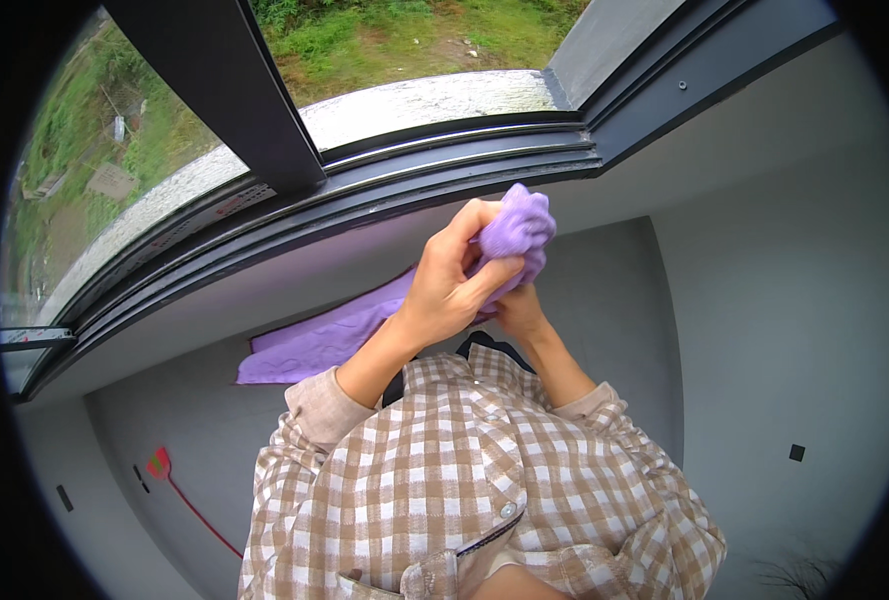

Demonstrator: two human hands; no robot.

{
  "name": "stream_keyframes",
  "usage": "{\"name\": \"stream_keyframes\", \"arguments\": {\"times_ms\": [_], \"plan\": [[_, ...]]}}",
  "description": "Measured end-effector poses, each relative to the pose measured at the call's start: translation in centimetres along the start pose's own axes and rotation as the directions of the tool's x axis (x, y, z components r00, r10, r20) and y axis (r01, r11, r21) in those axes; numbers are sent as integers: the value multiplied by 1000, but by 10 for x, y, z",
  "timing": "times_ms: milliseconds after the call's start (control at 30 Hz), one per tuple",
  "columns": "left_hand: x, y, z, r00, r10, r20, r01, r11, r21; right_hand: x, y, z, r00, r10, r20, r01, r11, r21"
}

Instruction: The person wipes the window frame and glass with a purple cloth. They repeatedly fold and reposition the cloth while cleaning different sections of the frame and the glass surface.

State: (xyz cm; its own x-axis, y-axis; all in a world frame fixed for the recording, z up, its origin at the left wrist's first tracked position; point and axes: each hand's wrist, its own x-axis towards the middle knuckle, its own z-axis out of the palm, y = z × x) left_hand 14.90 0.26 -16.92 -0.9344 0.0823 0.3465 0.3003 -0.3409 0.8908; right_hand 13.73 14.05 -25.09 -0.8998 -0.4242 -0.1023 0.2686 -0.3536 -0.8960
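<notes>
My left hand [444,274] grips the bunched upper part of a purple cloth [515,225], thumb and fingers wrapped around it. Just below and to the right, my right hand [521,309] holds a lower part of the same cloth; its fingers are mostly hidden behind the fabric. A wide, dark-edged stretch of the cloth spreads out to the left behind my left forearm. Both hands are in front of my chest, on the room side of a dark metal window frame [444,161], apart from its sill track.
Beyond the window lie a rough white outer ledge [429,105] and grass [384,52]. A dark upright sash bar [219,82] stands at the left. On the grey floor [196,420] lies a long-handled red tool [159,463] with a flat head. A pale wall [774,300] rises at the right.
</notes>
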Motion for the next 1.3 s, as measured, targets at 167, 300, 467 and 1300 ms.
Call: {"name": "stream_keyframes", "arguments": {"times_ms": [167, 300, 467, 1300], "plan": [[-16, -36, -14, 985, 125, 121, -167, 878, 449, -32, -29, -30, 953, -237, -190, 295, 871, 394], [-35, -66, 3, 789, -265, 554, 97, 945, 314, -35, -65, -27, 798, -596, -90, 602, 795, 70], [-30, -73, 6, 961, -88, 262, -99, 775, 624, -51, -151, 0, 320, -745, -586, 715, 595, -367], [-114, -19, -123, 927, -51, -372, 318, 631, 707, 112, -47, 118, 882, -212, 421, 471, 437, -767]]}}
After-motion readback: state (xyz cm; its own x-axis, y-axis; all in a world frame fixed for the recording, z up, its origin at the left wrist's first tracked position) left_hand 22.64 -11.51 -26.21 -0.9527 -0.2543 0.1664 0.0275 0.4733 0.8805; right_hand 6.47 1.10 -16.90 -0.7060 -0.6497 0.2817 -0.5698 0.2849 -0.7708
